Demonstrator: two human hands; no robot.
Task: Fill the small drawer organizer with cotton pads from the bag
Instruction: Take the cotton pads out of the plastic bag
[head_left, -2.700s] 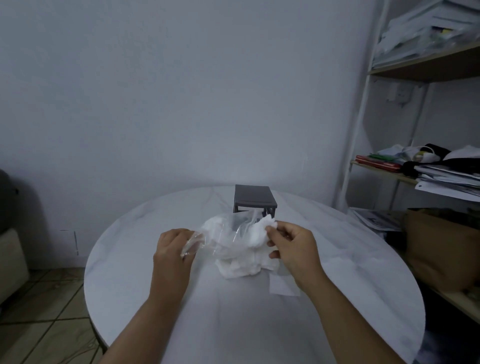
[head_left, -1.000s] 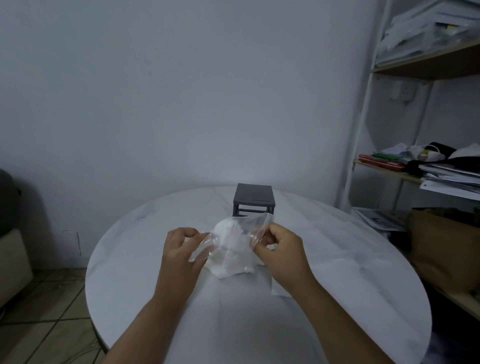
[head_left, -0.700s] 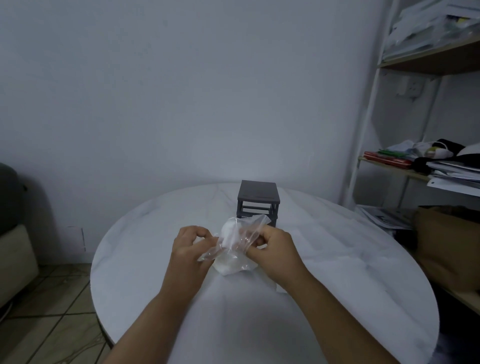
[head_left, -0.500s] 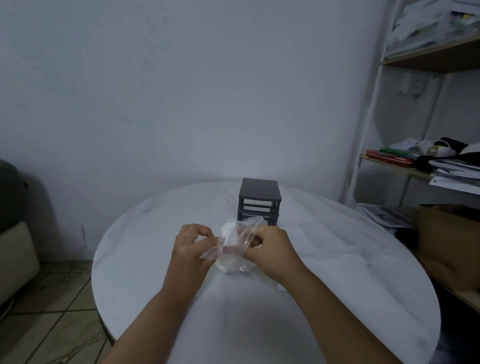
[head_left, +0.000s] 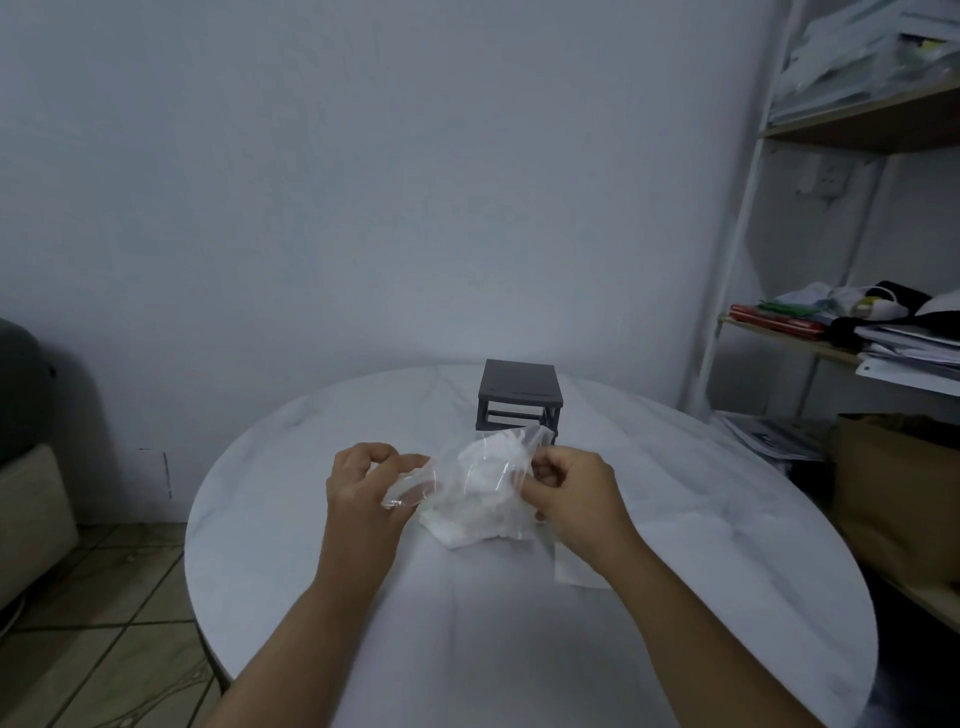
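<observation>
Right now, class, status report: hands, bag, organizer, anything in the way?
Left hand and right hand both pinch the clear bag, cotton pads inside. Drawer organizer just behind, untouched. Nothing between them.

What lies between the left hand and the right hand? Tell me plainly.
In the head view, the clear plastic bag of white cotton pads spans the gap; the left hand pinches one end, the right hand the other.

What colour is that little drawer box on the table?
Dark grey; the drawer organizer shows best in the head view.
</observation>
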